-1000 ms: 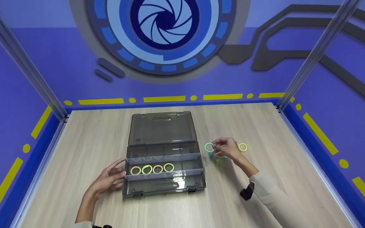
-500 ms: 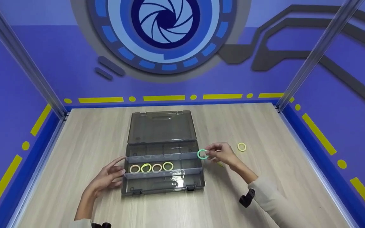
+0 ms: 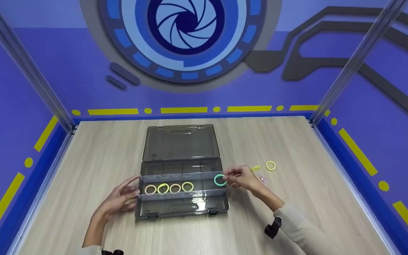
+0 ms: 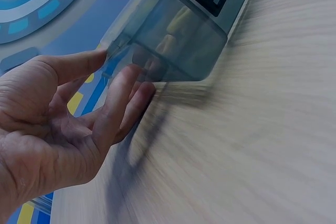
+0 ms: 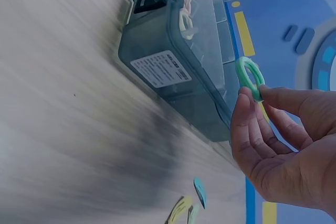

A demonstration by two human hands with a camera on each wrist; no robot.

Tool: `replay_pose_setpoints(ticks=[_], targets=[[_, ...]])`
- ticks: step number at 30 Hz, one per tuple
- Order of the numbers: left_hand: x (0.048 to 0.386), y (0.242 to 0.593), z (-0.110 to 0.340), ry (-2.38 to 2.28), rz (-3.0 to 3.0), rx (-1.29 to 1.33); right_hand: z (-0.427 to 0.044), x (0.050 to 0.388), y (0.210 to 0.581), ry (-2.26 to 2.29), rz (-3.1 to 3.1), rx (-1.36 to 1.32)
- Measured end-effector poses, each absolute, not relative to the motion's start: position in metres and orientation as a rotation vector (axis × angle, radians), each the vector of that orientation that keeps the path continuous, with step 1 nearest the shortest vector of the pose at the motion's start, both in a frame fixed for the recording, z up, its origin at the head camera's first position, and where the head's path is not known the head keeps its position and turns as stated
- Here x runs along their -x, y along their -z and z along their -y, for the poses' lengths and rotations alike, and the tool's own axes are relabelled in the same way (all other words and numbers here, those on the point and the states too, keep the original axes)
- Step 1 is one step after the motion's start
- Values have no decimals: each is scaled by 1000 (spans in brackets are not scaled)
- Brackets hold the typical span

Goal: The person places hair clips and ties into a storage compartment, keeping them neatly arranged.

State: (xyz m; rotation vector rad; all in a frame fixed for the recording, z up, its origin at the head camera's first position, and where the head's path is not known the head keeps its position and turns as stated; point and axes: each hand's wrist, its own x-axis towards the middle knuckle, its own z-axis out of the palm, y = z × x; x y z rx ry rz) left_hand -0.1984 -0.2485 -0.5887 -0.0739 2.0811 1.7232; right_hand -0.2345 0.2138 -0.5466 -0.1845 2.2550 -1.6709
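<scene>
My right hand (image 3: 243, 179) pinches a mint-green hair tie (image 5: 244, 76) between thumb and fingertips. In the head view the tie overlaps the right end of the middle row of a smoky clear plastic organizer box (image 3: 175, 209); the right wrist view shows it raised above the rim. Several pink and yellow hair ties (image 3: 145, 190) lie side by side at the left of that row. My left hand (image 3: 117, 200) rests its fingertips against the box's left side, one at the rim, with fingers loosely bent and the palm away from the wall (image 4: 189, 45).
The box's lid (image 3: 181, 145) lies folded back behind it. Right of the box are a yellow hair tie (image 3: 266, 165), a yellow hair clip (image 3: 255, 168) and a pink clip (image 3: 262, 179). A blue clip (image 5: 200, 191) shows in the right wrist view. Patterned blue walls surround the table.
My right hand has carried the green hair tie left and toward me, from the tabletop to the box's right end. Clips it covered now show. My left hand stays at the box.
</scene>
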Motion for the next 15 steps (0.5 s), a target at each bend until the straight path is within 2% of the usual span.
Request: replay_pose_setpoints(ticks=[15], targets=[[198,589,246,-1728,-2088,131,-196,231,554,1666,-2252,235]])
